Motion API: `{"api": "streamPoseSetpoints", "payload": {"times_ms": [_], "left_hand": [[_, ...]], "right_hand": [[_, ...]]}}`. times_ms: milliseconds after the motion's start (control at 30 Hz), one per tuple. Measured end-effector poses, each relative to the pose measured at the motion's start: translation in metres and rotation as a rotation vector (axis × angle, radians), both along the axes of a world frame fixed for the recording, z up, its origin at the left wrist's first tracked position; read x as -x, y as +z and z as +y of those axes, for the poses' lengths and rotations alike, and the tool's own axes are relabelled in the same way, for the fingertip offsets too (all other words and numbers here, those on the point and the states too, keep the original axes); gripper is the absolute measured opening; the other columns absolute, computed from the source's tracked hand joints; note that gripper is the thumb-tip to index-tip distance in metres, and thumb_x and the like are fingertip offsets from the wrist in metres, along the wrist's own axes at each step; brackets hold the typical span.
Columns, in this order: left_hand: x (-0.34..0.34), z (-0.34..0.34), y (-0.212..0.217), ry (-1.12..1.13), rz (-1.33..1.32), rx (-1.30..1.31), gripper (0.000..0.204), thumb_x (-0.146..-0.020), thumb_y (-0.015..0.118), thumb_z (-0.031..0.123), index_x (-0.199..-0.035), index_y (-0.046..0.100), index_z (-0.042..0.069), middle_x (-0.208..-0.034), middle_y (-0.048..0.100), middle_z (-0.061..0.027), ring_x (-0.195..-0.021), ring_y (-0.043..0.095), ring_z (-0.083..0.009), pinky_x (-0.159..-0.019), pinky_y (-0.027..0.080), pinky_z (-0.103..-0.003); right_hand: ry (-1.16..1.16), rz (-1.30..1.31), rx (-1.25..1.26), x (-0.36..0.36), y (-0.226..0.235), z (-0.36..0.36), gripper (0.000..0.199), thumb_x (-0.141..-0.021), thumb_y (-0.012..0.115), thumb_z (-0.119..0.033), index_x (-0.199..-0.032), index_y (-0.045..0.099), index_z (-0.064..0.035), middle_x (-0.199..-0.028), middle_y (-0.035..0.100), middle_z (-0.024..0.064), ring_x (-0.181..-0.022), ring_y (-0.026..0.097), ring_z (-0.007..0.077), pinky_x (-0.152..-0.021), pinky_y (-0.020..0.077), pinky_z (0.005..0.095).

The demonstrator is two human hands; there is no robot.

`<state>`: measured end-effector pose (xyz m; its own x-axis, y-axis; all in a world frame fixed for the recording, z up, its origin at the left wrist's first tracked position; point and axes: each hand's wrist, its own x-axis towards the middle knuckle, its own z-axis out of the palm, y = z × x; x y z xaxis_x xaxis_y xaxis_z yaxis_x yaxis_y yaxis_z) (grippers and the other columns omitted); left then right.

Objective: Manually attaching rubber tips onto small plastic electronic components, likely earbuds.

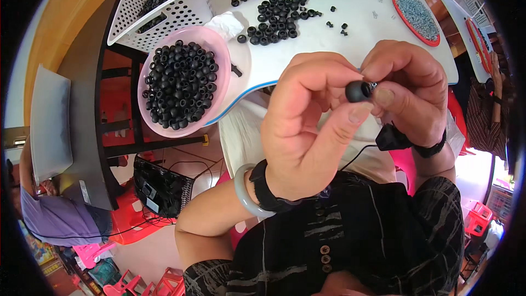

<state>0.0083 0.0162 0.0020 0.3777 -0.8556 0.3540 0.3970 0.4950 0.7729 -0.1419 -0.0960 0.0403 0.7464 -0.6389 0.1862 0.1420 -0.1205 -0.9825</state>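
1. Both hands meet over the near edge of the white table [350, 38]. The left hand [307, 126] pinches a small black rubber grommet [357, 91] between thumb and forefinger, closed tight on it.
2. The right hand [408, 90] is closed too, its fingertips on a small metal screw [373, 85] that sits at the grommet's end (how deep it has gone in I cannot tell, as the fingers cover most of it).
3. This piece looks to be mid-assembly: the screw and grommet touch, but the pair has not been set down.
4. Each wrist wears a black strap; the left also carries a pale bangle [245, 194].
5. Just beyond the hands, a loose heap of black grommets [274, 16] lies on the table, with a few small pieces scattered to its right.
6. At the table's left edge a pink bowl [219, 49] is heaped with black rubber rings, and behind it a white perforated basket [203, 0] holds more.
7. To the right, a red-rimmed tray [395, 3] holds a spread of metal screws.
8. Judging from how things lie, much remains: the heap on the table, the bowl, the basket and the tray are all well stocked. Which of these, if any, hold finished pieces cannot be told at this size.
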Motion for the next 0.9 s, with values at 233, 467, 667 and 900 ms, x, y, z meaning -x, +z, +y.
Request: {"api": "streamPoseSetpoints", "payload": {"times_ms": [233, 467, 667, 900], "left_hand": [[0.004, 0.002, -0.006, 0.065, -0.125, -0.018, 0.030, -0.101, 0.066, -0.001, -0.129, 0.054, -0.003, -0.119, 0.060, -0.0112, -0.095, 0.061, -0.0123, -0.084, 0.053, -0.027], [0.009, 0.001, -0.007, 0.075, -0.015, -0.018, 0.028, -0.100, 0.068, -0.004, -0.126, 0.057, -0.004, -0.111, 0.064, -0.0062, -0.095, 0.061, -0.0080, -0.088, 0.050, -0.023], [0.009, -0.003, -0.010, 0.077, 0.005, 0.012, 0.026, -0.101, 0.066, -0.004, -0.125, 0.057, -0.005, -0.109, 0.068, -0.0050, -0.093, 0.061, -0.0065, -0.086, 0.051, -0.022], [0.009, -0.004, -0.012, 0.069, 0.081, -0.013, 0.026, -0.101, 0.066, -0.004, -0.126, 0.056, -0.004, -0.110, 0.068, -0.0052, -0.094, 0.062, -0.0062, -0.085, 0.051, -0.021]], "right_hand": [[-0.009, -0.063, -0.046, -0.004, -0.003, 0.011, 0.023, -0.092, 0.070, 0.002, -0.115, 0.063, 0.0029, -0.102, 0.063, 0.0080, -0.081, 0.061, 0.0092, -0.070, 0.0489, 0.0221], [0.048, -0.020, 0.133, 0.005, -0.005, 0.005, 0.029, -0.088, 0.073, 0.008, -0.114, 0.061, 0.0021, -0.102, 0.064, 0.0086, -0.095, 0.063, 0.0149, -0.087, 0.0519, 0.0282], [0.046, -0.027, 0.336, 0.007, -0.008, 0.002, 0.032, -0.086, 0.075, 0.008, -0.113, 0.061, 0.0017, -0.101, 0.064, 0.0109, -0.096, 0.063, 0.0204, -0.087, 0.0522, 0.0338], [0.036, 0.085, 0.665, 0.007, -0.003, -0.003, 0.036, -0.081, 0.079, 0.009, -0.113, 0.063, 0.0025, -0.100, 0.066, 0.0151, -0.091, 0.064, 0.0223, -0.082, 0.0513, 0.0334]]}}
